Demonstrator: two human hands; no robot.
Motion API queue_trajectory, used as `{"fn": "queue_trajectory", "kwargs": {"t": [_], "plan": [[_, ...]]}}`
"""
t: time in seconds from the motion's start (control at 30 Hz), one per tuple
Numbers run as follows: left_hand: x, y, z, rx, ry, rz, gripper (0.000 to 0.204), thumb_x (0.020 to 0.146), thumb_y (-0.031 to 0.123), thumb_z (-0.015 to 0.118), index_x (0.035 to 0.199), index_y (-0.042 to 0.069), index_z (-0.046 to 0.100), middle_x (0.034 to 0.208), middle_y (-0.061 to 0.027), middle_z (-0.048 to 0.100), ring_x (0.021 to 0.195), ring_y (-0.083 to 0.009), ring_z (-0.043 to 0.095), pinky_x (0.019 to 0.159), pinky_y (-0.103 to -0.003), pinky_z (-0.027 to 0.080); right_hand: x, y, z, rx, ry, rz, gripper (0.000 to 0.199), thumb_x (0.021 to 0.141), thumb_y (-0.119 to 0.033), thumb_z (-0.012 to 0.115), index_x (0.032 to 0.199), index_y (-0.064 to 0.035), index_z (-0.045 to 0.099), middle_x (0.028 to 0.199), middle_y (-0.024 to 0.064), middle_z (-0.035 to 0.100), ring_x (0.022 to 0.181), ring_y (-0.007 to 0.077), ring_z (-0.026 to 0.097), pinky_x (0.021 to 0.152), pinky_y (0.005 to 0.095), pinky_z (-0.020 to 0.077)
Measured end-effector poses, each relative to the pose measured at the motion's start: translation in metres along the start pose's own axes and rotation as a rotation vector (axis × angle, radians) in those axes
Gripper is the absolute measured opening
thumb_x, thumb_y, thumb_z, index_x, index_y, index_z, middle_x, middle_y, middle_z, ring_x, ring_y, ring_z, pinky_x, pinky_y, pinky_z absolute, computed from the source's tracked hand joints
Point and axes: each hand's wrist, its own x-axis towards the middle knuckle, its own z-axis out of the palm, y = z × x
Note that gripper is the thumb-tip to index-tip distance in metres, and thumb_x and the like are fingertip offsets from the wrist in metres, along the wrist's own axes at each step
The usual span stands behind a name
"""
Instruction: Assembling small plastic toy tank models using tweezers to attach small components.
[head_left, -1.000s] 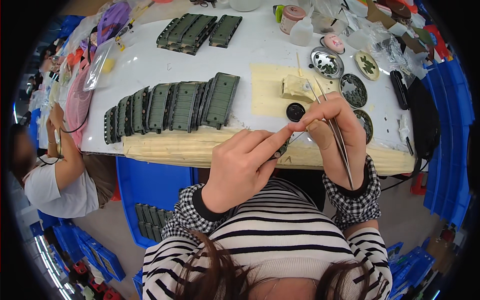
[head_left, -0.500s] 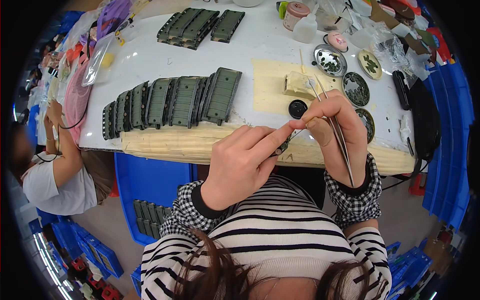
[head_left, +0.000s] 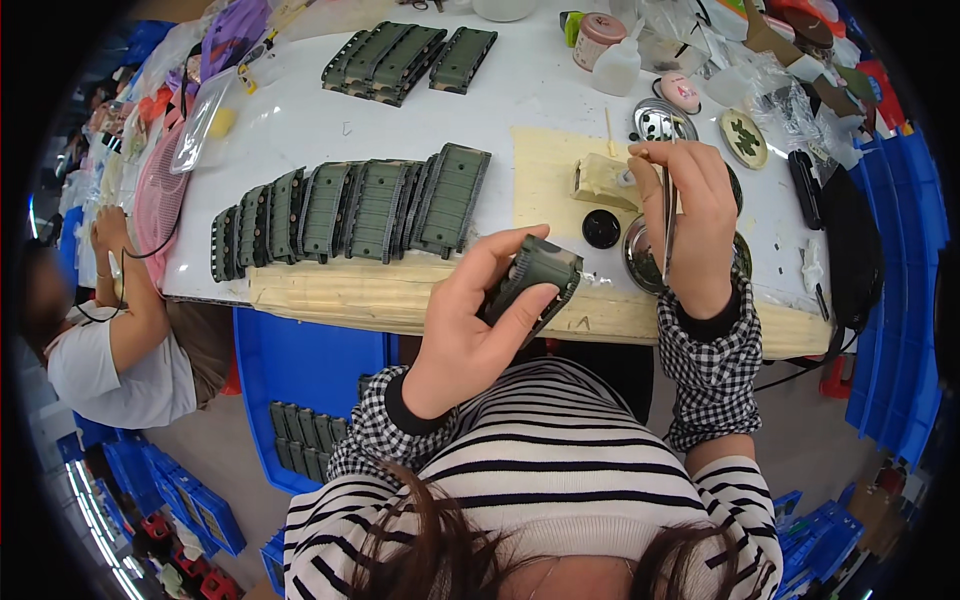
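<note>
My left hand (head_left: 455,345) is closed around a dark green moulded part (head_left: 540,275) with ridged edges, held tilted above the table's front edge. Farther forward and to the right, my right hand (head_left: 697,215) grips metal tweezers (head_left: 671,190). Its fingertips are close together near a metal dish (head_left: 665,118) of small dark green pieces; whether they pinch anything else is too small to tell. A pale yellow block (head_left: 603,182) sits left of this hand, with a round black pot (head_left: 601,229) in front of it. Another dish (head_left: 638,255) is partly covered by my right hand.
Several similar green parts (head_left: 380,210) stand in a row left of centre; more (head_left: 390,62) lie at the back. A cream dish (head_left: 743,138) and black marker-like object (head_left: 803,190) are at the right. A blue tray (head_left: 300,350) is below; a co-worker (head_left: 120,340) sits left.
My hands have parted. The right one moved forward with the tweezers toward the dishes, while the left stays near the table edge and now shows the green part more fully.
</note>
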Motion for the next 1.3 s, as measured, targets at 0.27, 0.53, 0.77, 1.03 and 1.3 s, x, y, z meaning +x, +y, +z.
{"fn": "queue_trajectory", "kwargs": {"t": [0.27, 0.53, 0.77, 1.03, 1.3], "plan": [[0.003, 0.006, -0.014, -0.150, 0.028, -0.186, 0.060, 0.080, 0.006, 0.080, 0.127, 0.001, 0.042, 0.107, -0.0079, 0.061, 0.096, -0.0109, 0.060, 0.082, -0.025, 0.051, -0.001, 0.010, -0.002, 0.050, 0.008, -0.001, 0.020, 0.075, 0.002, 0.074, 0.094, 0.0002, 0.067, 0.083, 0.0117, 0.063, 0.080, 0.0291, 0.058, 0.070, 0.0357, 0.0470], [0.034, 0.003, -0.033, 1.035, 0.345, 0.357, 0.064, 0.071, 0.014, 0.080, 0.124, -0.007, 0.052, 0.100, -0.0132, 0.054, 0.091, -0.0278, 0.052, 0.079, -0.035, 0.045, -0.005, 0.006, -0.011, -0.017, -0.021, 0.020, 0.028, 0.076, -0.001, 0.076, 0.103, -0.0015, 0.070, 0.087, 0.0132, 0.065, 0.085, 0.0299, 0.060, 0.077, 0.0358, 0.0489], [0.056, -0.007, -0.025, 1.298, 0.401, 0.331, 0.064, 0.074, 0.017, 0.079, 0.127, -0.006, 0.051, 0.107, -0.0186, 0.054, 0.098, -0.0335, 0.050, 0.086, -0.042, 0.044, -0.025, -0.017, -0.055, 0.025, -0.009, 0.116, 0.027, 0.083, -0.005, 0.073, 0.109, -0.0010, 0.069, 0.099, 0.0156, 0.066, 0.096, 0.0309, 0.061, 0.091, 0.0400, 0.0474], [0.044, -0.015, -0.020, 1.438, 0.309, 0.275, 0.069, 0.078, 0.012, 0.073, 0.139, -0.003, 0.045, 0.118, -0.0213, 0.054, 0.106, -0.0354, 0.050, 0.091, -0.044, 0.044, -0.052, -0.022, -0.083, 0.082, -0.045, 0.242, 0.023, 0.085, 0.000, 0.067, 0.109, 0.0021, 0.068, 0.101, 0.0167, 0.065, 0.099, 0.0297, 0.060, 0.095, 0.0371, 0.0430], [0.036, -0.021, -0.025, 1.350, 0.226, 0.327, 0.074, 0.075, 0.010, 0.071, 0.142, -0.001, 0.042, 0.114, -0.0181, 0.055, 0.103, -0.0339, 0.053, 0.090, -0.042, 0.047, -0.065, -0.020, -0.087, 0.141, -0.055, 0.268, 0.025, 0.084, 0.003, 0.065, 0.108, 0.0026, 0.068, 0.099, 0.0156, 0.065, 0.098, 0.0290, 0.059, 0.097, 0.0380, 0.0427]]}}
